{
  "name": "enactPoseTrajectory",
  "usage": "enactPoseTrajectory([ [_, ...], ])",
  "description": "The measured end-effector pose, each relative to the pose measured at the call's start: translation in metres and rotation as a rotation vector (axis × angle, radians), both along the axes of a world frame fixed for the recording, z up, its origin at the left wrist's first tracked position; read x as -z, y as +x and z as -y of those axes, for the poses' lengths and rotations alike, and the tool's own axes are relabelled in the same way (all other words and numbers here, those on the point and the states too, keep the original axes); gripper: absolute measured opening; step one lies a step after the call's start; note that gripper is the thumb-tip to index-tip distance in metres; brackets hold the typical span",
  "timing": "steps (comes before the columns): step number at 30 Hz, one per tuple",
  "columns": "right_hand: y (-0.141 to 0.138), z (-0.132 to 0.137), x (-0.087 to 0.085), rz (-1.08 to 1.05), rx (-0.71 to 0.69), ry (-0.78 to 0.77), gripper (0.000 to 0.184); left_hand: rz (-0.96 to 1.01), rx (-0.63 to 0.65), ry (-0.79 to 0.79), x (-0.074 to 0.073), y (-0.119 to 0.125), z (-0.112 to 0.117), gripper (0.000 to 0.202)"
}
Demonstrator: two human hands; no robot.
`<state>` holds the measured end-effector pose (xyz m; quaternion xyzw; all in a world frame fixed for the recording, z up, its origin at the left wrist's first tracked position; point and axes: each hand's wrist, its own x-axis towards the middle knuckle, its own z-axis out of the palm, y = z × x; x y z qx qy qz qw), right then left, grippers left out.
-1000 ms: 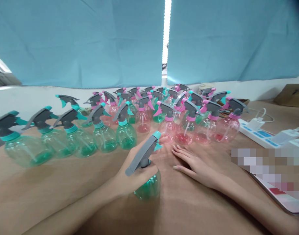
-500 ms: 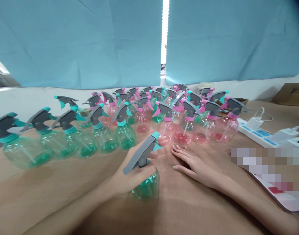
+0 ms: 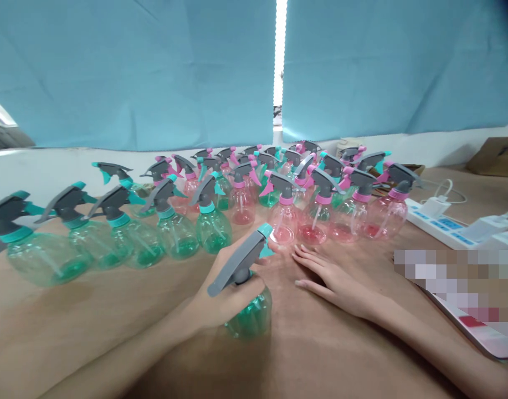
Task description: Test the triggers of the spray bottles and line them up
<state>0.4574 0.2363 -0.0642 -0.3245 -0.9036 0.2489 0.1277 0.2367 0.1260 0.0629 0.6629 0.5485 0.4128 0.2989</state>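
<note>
My left hand (image 3: 220, 291) is wrapped round a green spray bottle (image 3: 250, 313) with a grey trigger head and teal nozzle (image 3: 241, 257), standing on the brown table (image 3: 112, 321) in the near middle. A fingertip reaches forward by the nozzle. My right hand (image 3: 332, 280) lies flat on the table just right of the bottle, fingers stretched out and holding nothing. Behind both hands stand a row of green spray bottles (image 3: 174, 230) to the left and a cluster of pink spray bottles (image 3: 316, 221) to the right.
A white power strip (image 3: 453, 230) with plugged-in chargers and cables lies at the right. A blurred-out flat object (image 3: 457, 282) sits near the right edge. A cardboard box (image 3: 494, 158) is at the far right. Blue curtains (image 3: 154, 66) hang behind the table.
The view has shifted slightly. The green bottle in my left hand has moved a little to the left and lower; my right hand has stayed flat on the table.
</note>
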Motion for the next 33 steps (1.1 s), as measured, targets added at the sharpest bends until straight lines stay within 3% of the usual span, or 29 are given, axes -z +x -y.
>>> enactPoseTrajectory([
  [7,0.0004,-0.0009,0.0022,-0.013,0.0,-0.003,0.067,0.082,0.061,0.045,0.0023,-0.0012,-0.0021,0.033],
  [18,0.0,-0.0001,0.0003,-0.03,-0.008,0.005,0.066,0.003,-0.027,0.004,0.0057,-0.0032,-0.0004,0.016],
  [23,0.0004,-0.001,0.0018,-0.028,-0.004,-0.006,0.066,0.053,0.012,0.022,0.0064,-0.0031,-0.0001,0.015],
  [33,0.0018,-0.0006,0.0024,-0.018,-0.001,-0.012,0.067,-0.009,-0.029,-0.04,0.0063,-0.0047,0.0012,0.017],
])
